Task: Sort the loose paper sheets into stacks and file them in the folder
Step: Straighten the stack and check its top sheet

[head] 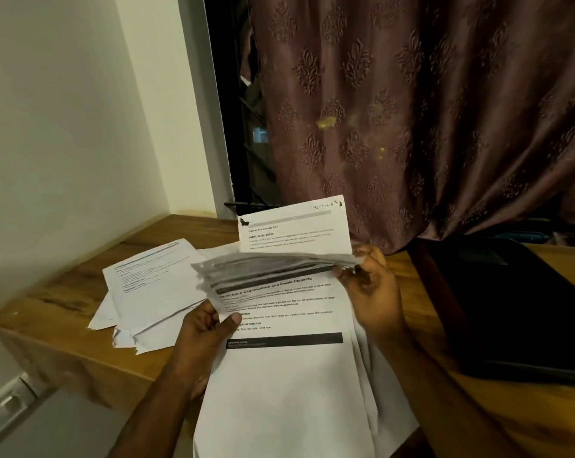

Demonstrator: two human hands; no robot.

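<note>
A thick bundle of printed sheets [289,375] is held over the wooden table [64,312]. My left hand [203,328] pinches the bundle's left edge, thumb on top. My right hand [372,289] grips the upper right corner, where several top sheets [272,266] are fanned and blurred. One sheet [296,229] marked "SECTION" stands upright behind them. A loose pile of sheets [153,289] lies on the table to the left. A black folder [517,309] lies flat on the right.
A white wall corner stands at the left. A brown patterned curtain [428,110] hangs behind the table, with a dark window gap beside it. A wall socket [1,414] sits below the table's left edge.
</note>
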